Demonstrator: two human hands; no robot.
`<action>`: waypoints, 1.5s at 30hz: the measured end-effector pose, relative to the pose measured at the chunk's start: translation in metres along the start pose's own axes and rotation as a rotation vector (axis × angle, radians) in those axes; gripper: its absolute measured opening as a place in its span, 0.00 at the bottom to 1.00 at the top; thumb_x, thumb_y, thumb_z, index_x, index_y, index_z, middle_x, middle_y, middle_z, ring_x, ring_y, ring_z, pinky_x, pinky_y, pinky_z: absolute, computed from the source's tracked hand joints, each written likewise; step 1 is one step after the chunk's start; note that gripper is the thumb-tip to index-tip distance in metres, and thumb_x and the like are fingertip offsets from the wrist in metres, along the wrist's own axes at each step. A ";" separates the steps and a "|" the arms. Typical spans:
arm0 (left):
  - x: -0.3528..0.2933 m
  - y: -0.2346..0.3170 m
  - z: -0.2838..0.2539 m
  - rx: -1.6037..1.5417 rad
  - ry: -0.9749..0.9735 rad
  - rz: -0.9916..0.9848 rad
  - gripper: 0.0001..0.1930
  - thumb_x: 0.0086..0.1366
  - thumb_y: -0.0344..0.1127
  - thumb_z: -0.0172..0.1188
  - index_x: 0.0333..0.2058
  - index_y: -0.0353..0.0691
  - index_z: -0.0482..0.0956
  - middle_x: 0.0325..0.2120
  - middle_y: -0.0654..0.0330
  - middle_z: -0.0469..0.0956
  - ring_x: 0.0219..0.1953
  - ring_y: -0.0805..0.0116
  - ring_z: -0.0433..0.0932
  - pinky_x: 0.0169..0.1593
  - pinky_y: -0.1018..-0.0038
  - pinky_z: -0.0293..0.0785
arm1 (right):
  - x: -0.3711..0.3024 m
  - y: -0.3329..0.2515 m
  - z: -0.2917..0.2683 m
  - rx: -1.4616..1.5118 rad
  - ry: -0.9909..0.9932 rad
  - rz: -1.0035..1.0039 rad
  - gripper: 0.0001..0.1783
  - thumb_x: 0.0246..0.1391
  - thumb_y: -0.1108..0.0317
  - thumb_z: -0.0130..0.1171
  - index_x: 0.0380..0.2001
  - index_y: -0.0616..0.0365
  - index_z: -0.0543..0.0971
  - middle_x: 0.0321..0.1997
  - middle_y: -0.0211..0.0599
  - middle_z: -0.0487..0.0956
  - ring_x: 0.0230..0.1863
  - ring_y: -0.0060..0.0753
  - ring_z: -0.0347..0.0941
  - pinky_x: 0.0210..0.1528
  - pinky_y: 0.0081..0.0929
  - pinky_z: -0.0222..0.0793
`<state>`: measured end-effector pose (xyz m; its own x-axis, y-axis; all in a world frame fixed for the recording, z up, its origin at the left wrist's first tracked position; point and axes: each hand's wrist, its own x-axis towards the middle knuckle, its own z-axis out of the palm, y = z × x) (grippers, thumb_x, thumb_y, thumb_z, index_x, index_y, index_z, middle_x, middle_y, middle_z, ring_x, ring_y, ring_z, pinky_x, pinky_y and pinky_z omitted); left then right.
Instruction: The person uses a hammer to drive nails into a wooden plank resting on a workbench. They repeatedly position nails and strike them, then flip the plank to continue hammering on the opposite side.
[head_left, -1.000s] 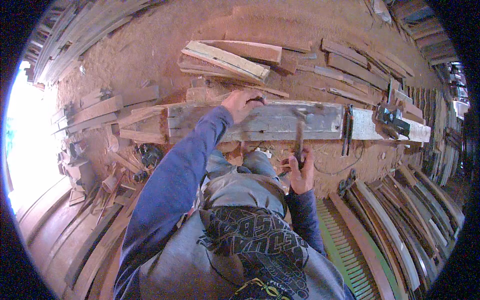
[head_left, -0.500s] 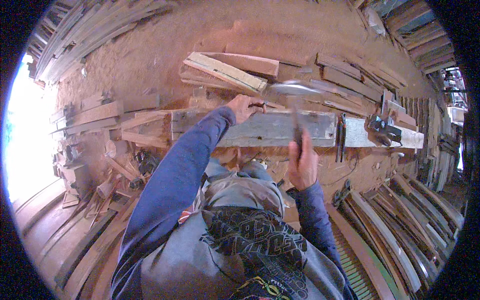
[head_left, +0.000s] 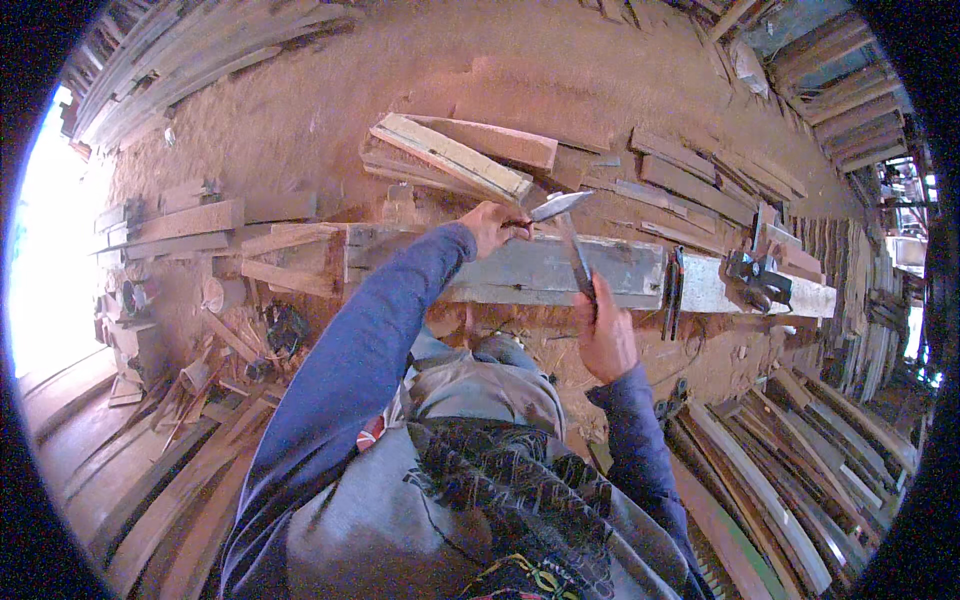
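Note:
A hammer point(head_left: 578, 258) is in my right hand point(head_left: 608, 338), which is closed around its handle. The metal hammer head point(head_left: 560, 206) is just right of my left fingertips, over the far edge of a grey weathered beam point(head_left: 560, 268). My left hand point(head_left: 490, 228) is closed in a pinch at that far edge, on a small, thin dark thing too small to make out. Whether the hammer head touches it cannot be told.
Pliers-like black handles point(head_left: 673, 292) and a dark power tool point(head_left: 762, 282) lie toward the beam's right end. Beyond the beam are short planks point(head_left: 455, 155). Long timber point(head_left: 770, 470) lies near right, and more boards point(head_left: 200, 65) are stacked far left.
The hammer, blurred and raised before, has come down and left, its head now close beside my left fingers. My left hand keeps its pinch at almost the same spot.

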<state>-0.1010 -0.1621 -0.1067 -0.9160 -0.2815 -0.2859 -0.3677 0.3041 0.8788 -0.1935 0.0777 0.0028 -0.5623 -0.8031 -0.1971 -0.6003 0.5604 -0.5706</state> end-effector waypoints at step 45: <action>0.030 -0.066 0.037 -0.141 0.236 0.268 0.15 0.61 0.47 0.61 0.38 0.43 0.82 0.35 0.53 0.82 0.40 0.53 0.81 0.45 0.63 0.75 | -0.007 0.052 0.033 -0.019 0.140 0.032 0.21 0.63 0.60 0.52 0.52 0.66 0.69 0.32 0.64 0.76 0.33 0.68 0.75 0.35 0.49 0.70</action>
<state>-0.1107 -0.1566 -0.1873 -0.9085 -0.4156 0.0429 -0.0790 0.2717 0.9591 -0.2026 0.1056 -0.0516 -0.6539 -0.7498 -0.1012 -0.5908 0.5896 -0.5508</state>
